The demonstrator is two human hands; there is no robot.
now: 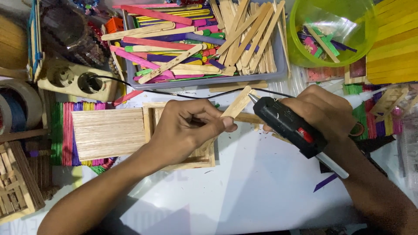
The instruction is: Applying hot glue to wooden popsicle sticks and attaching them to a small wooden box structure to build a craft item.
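Right hand [324, 109] grips glue gun [289, 126]; left hand [187, 126] pinches stick [237, 104]; tray [209, 80] behind.

The left hand [187, 126] is covering the near end of the plain wooden stick [237, 104] and part of the open stick frame [183, 161] beneath it. The right hand [324, 111] is hiding the grip of the black glue gun [289, 126]. The picture's top edge is cutting off the grey tray [204, 80] and the green bowl [335, 56]. The left edge is cropping the tape roll [15, 109]. Both forearms are running out at the bottom edge.
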